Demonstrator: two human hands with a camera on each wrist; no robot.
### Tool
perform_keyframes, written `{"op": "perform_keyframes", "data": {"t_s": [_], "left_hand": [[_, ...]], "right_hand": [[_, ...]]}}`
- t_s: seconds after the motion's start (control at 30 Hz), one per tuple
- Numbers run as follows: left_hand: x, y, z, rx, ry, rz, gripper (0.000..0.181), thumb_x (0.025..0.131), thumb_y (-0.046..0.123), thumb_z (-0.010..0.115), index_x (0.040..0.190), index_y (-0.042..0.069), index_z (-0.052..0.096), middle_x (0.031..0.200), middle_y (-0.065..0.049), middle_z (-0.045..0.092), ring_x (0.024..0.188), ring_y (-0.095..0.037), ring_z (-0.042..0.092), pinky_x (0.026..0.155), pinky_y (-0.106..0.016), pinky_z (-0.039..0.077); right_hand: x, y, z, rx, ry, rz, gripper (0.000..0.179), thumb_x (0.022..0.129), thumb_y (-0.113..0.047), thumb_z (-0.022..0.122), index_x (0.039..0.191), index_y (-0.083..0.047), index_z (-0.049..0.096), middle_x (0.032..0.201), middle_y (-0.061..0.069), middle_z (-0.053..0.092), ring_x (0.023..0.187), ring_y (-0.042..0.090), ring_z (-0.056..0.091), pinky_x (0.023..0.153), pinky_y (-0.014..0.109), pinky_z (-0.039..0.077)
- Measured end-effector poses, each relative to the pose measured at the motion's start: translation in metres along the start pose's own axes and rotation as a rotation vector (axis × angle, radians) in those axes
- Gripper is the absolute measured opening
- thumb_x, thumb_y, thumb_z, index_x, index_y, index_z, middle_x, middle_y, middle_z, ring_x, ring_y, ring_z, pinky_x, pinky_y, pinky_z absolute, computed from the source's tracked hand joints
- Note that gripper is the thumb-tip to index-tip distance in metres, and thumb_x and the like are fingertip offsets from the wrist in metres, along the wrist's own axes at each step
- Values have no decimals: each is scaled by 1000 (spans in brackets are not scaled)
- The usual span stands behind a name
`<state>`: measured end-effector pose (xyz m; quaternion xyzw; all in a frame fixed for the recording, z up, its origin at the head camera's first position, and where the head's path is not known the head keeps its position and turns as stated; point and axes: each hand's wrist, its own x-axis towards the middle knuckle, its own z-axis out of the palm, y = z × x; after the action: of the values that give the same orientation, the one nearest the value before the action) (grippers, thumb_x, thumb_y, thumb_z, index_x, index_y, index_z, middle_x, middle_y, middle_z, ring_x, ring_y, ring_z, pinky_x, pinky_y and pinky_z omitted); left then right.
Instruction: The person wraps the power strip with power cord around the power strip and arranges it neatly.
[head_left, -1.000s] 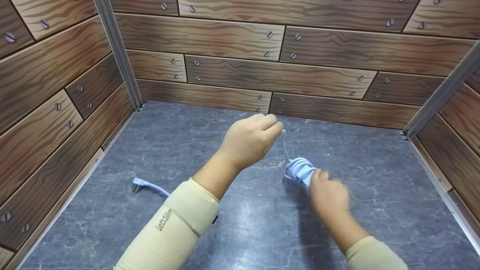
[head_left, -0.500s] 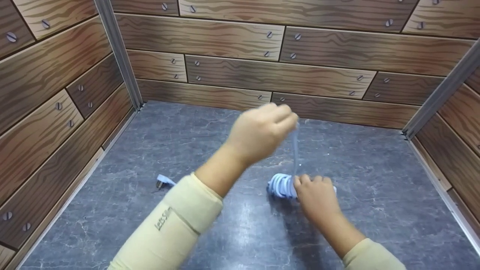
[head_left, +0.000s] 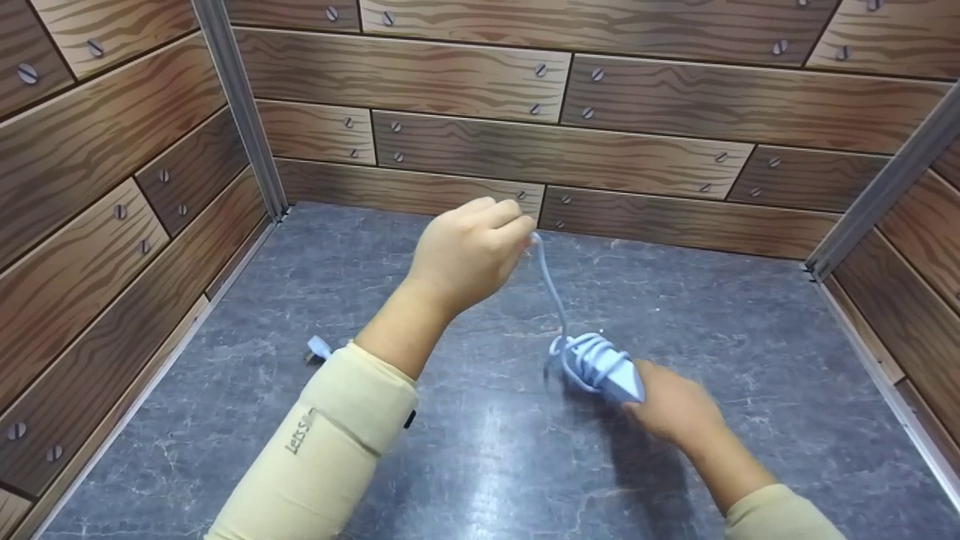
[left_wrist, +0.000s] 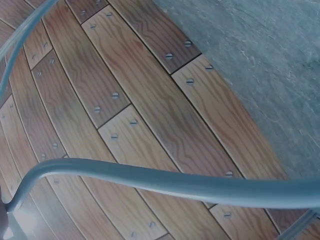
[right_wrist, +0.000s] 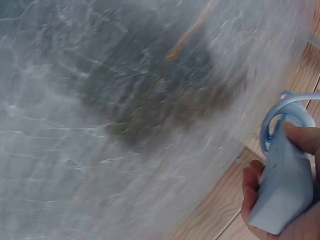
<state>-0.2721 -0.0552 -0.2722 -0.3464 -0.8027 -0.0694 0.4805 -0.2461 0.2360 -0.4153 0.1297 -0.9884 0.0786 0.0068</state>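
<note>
A light blue power strip (head_left: 624, 381) is held by my right hand (head_left: 675, 401), its fingers and thumb round the near end. In the right wrist view the strip's body (right_wrist: 287, 182) shows socket slots on one face. Several turns of its own cord (head_left: 592, 358) are wound round the far end. My left hand (head_left: 472, 255), raised higher and further left, pinches the cord, which runs slackly down to the coil. Across the left wrist view stretches the same cord (left_wrist: 175, 184). The plug (head_left: 319, 347) at the cord's end shows just left of my left sleeve.
The dark grey marbled tabletop (head_left: 360, 262) lies below both hands. Wood-patterned panels (head_left: 465, 82) wall in the back and both sides, joined by metal corner posts (head_left: 240, 105).
My left hand has gone up, over to the right, then back left, carrying the cord round the strip. My right hand has tilted the strip. The plug has shifted right.
</note>
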Motion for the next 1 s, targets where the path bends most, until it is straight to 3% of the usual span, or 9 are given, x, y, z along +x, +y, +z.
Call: {"op": "perform_keyframes", "data": {"t_s": [0.1,0.2,0.37,0.63,0.73,0.87,1.0], "left_hand": [[-2,-1,-1,3,-18,-15,9,84,19,62,88,12,68,80,4,60,66,-13,53,60,-21,47],[-1,0,0,27,-16,9,8,84,17,62,86,12,68,80,3,60,65,-13,52,60,-21,46],[4,1,3,46,3,54,8,83,16,60,83,11,67,79,2,59,64,-15,51,59,-22,45],[5,1,9,-19,14,-16,10,84,21,62,86,13,67,81,4,61,68,-13,55,63,-22,47],[8,4,7,-55,19,-27,12,84,24,62,86,13,66,80,4,61,69,-13,56,64,-22,48],[15,14,4,-109,28,9,14,85,25,60,87,13,66,80,4,61,69,-13,56,64,-22,47],[19,19,4,-103,9,58,13,86,22,58,88,13,67,81,3,60,68,-14,54,63,-22,46]], "right_hand": [[0,2,-1,7,4,11,47,72,-26,71,110,-4,54,91,11,62,77,30,59,65,51,46],[-1,1,-1,-59,44,-25,52,72,-25,71,115,-3,52,96,14,61,77,32,59,61,50,46],[-4,-10,4,-209,170,-152,60,66,-19,73,121,-5,52,100,13,61,69,32,57,55,43,46],[-8,-38,2,-364,270,-344,58,63,-19,75,118,-8,57,93,8,61,64,27,55,51,37,45],[-9,-47,-1,-396,243,-344,59,64,-22,76,118,-7,58,92,7,62,63,27,55,50,38,45],[-8,-58,-6,-437,125,-311,59,66,-24,74,120,-6,56,94,7,61,61,27,56,48,38,45],[-6,-61,-9,-463,75,-389,56,69,-25,72,119,-9,55,94,5,61,62,27,56,49,38,46]]}}
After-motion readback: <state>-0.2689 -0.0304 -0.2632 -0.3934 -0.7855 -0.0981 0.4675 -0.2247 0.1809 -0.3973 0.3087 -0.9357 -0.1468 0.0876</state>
